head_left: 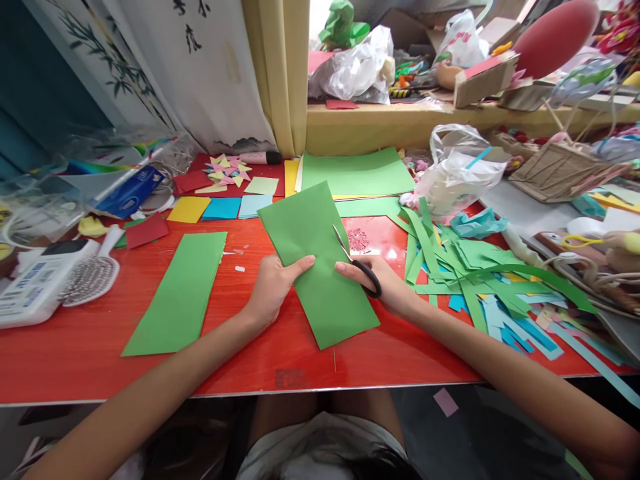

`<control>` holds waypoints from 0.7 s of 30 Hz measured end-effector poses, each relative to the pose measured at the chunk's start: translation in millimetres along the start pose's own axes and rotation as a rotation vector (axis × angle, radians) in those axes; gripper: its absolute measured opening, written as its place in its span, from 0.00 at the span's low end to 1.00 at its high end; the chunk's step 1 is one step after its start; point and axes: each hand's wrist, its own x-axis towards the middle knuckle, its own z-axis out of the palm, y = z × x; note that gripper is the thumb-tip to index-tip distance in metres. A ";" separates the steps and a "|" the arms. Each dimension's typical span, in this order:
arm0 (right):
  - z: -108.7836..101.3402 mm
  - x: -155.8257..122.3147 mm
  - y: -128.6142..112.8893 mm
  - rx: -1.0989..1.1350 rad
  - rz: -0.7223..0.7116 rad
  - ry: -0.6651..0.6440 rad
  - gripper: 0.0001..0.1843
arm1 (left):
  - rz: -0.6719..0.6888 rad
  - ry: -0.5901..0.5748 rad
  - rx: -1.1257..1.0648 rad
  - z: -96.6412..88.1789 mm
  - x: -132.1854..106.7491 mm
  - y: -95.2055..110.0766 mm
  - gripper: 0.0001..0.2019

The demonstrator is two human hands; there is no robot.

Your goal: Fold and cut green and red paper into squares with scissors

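Observation:
Between my two hands a green rectangle of paper (pixel 325 267) is held tilted above the red table. My left hand (pixel 273 287) pinches its left edge, thumb on top and fingers underneath. With my right hand (pixel 387 283) I grip black-handled scissors (pixel 370 277), and that thumb also presses on the paper's right edge. The blades point up and away along this edge; whether they are apart is hard to see. A stack of green paper strips (pixel 180 293) lies on the table left of my left hand. Right of my right hand is a heap of green and blue paper offcuts (pixel 465 267).
Green sheets (pixel 355 172) lie at the table's back, with small coloured squares (pixel 220 209) and a pile of folded paper stars (pixel 229 171) left of them. A hairbrush (pixel 95 270) rests at the left. A white plastic bag (pixel 457 177) stands behind the offcuts.

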 end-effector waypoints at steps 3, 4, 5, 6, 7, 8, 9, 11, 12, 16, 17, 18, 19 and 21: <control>0.7 0.3 1.0 0.002 -0.018 0.009 0.21 | 0.000 0.002 0.001 -1.2 1.3 -0.3 0.19; 1.2 0.4 1.6 0.012 -0.019 0.013 0.22 | 0.001 -0.001 0.002 -1.6 1.8 -0.4 0.19; 1.7 0.4 2.2 0.020 -0.017 0.018 0.22 | 0.003 -0.005 0.002 -2.1 2.3 -0.4 0.19; 2.3 0.4 2.7 0.023 -0.012 0.025 0.22 | 0.007 -0.008 0.002 -2.5 2.6 -0.5 0.19; 3.1 0.4 3.0 0.022 -0.007 0.034 0.22 | 0.013 -0.009 0.003 -2.8 2.9 -0.5 0.19; 3.8 0.3 3.1 0.020 -0.003 0.043 0.22 | 0.018 -0.009 0.004 -3.0 3.0 -0.6 0.19; 4.6 0.3 3.0 0.021 0.000 0.048 0.22 | 0.021 -0.010 0.007 -3.1 3.1 -0.6 0.19; 5.8 0.4 2.6 0.035 0.006 0.051 0.22 | 0.021 -0.016 0.018 -3.2 2.9 -1.0 0.18; 6.0 0.5 2.5 0.043 0.006 0.050 0.22 | 0.018 -0.020 0.023 -3.3 2.8 -1.2 0.17; 5.2 1.8 5.1 0.025 -0.023 0.058 0.21 | 0.009 -0.029 0.030 -3.8 2.7 -1.6 0.15; 4.9 2.1 6.2 0.015 -0.032 0.064 0.21 | 0.010 -0.030 0.029 -4.0 2.8 -1.5 0.15; 4.6 2.3 7.2 0.007 -0.037 0.071 0.21 | 0.011 -0.031 0.028 -4.1 2.9 -1.2 0.15; 4.4 2.4 7.9 0.002 -0.039 0.078 0.21 | 0.012 -0.032 0.028 -4.1 2.9 -0.9 0.15; 4.5 2.4 8.3 0.007 -0.035 0.084 0.21 | 0.010 -0.038 0.027 -4.0 2.9 -0.4 0.15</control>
